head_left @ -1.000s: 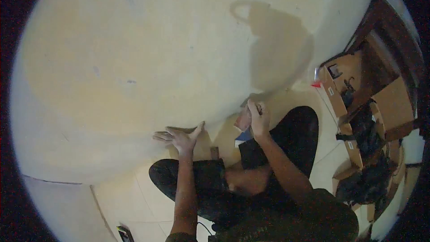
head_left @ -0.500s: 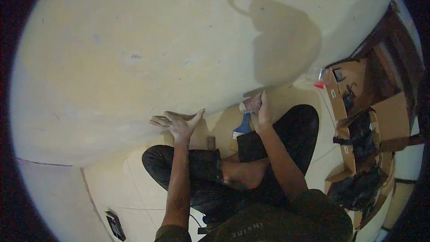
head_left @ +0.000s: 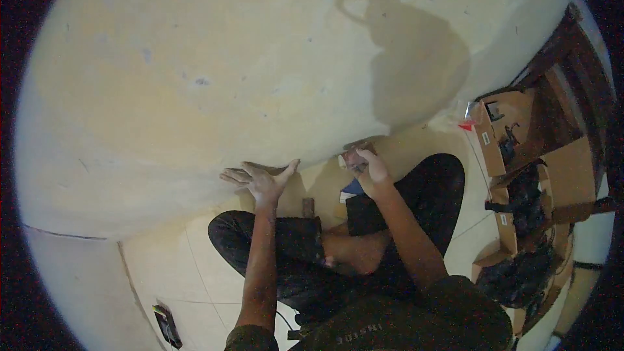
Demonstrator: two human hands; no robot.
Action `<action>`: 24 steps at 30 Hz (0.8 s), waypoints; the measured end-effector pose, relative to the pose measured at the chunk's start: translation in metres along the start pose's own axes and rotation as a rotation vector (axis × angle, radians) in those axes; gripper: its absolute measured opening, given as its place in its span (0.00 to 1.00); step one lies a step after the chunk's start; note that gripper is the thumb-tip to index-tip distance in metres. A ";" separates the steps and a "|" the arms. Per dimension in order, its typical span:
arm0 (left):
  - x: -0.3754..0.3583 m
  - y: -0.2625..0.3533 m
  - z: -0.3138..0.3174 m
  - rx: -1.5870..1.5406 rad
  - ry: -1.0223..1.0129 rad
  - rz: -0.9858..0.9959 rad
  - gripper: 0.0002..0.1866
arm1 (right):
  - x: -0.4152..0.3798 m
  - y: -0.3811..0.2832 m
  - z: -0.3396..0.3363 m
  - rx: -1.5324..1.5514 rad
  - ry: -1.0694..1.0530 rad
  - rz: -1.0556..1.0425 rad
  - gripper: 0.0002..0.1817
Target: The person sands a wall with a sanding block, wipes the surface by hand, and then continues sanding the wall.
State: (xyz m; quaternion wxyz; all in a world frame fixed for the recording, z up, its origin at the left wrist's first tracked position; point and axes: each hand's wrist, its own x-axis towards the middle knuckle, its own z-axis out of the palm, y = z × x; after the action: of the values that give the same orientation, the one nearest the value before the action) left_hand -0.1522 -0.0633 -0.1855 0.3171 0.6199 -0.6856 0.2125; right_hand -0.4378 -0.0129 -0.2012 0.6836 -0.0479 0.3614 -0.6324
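My left hand [head_left: 263, 182] is spread against the lower part of the pale yellow wall [head_left: 214, 97], thumb apart and fingers pointing left. Nothing shows in it. Low by the wall, my right hand [head_left: 375, 172] grips a reddish-brown piece [head_left: 356, 155] with a pale end, which looks like folded sandpaper. Below that hand lies a blue flared tool [head_left: 351, 188] with a whitish edge, partly covered by the hand. Between my hands, a small brown block [head_left: 308, 207] rests on the floor.
My crossed legs [head_left: 416, 195] take up the floor before the wall. Open cardboard boxes [head_left: 497, 149] holding black items stand at the right, beside a clear bag with red [head_left: 467, 117]. A dark packet [head_left: 167, 326] lies on the floor at lower left.
My right hand has shifted left and turned, carrying the reddish-brown piece along the wall's foot, and now covers more of the blue tool. My left hand has barely moved.
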 end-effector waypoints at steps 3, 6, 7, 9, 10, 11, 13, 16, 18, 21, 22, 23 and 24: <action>0.000 0.001 0.000 0.034 -0.021 -0.029 0.90 | -0.008 -0.002 0.012 0.039 0.010 -0.006 0.07; 0.000 0.004 -0.002 0.054 -0.054 -0.072 0.90 | -0.008 -0.003 0.013 0.076 -0.054 0.017 0.06; 0.002 0.004 -0.003 0.056 -0.025 -0.040 0.90 | -0.006 -0.002 0.010 0.081 -0.088 0.027 0.06; 0.002 0.004 -0.003 0.034 -0.012 -0.025 0.90 | -0.005 -0.001 0.012 0.106 -0.061 0.004 0.08; 0.000 0.003 -0.003 0.010 -0.028 -0.043 0.89 | -0.006 0.001 0.013 0.117 -0.046 -0.006 0.08; 0.000 0.003 -0.004 -0.014 -0.039 -0.059 0.89 | -0.005 0.003 0.010 0.085 -0.023 -0.001 0.08; 0.001 0.003 -0.004 -0.001 -0.005 -0.029 0.89 | -0.002 0.007 0.005 0.021 0.027 0.011 0.09; 0.001 0.002 -0.003 0.006 0.020 -0.015 0.89 | 0.008 0.019 -0.010 0.075 0.029 0.063 0.10; 0.001 0.002 -0.002 0.011 0.027 -0.011 0.89 | 0.003 0.017 0.005 0.062 0.197 -0.025 0.09; 0.004 0.005 -0.004 0.030 0.044 0.005 0.89 | 0.001 0.009 0.011 -0.024 0.211 -0.297 0.09; 0.005 0.006 -0.005 0.039 0.048 0.010 0.89 | 0.001 0.006 0.011 -0.066 0.176 -0.410 0.09; 0.006 0.006 -0.006 0.047 0.052 0.013 0.89 | 0.000 0.002 0.014 -0.108 0.213 -0.478 0.08; 0.004 0.007 -0.006 0.047 0.040 -0.001 0.89 | -0.002 -0.001 0.018 -0.150 0.251 -0.544 0.08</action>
State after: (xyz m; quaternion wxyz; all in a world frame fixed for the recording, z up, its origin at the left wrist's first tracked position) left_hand -0.1578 -0.0612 -0.1776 0.3161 0.6232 -0.6736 0.2407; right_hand -0.4285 -0.0184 -0.1864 0.4337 -0.1148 0.4627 -0.7646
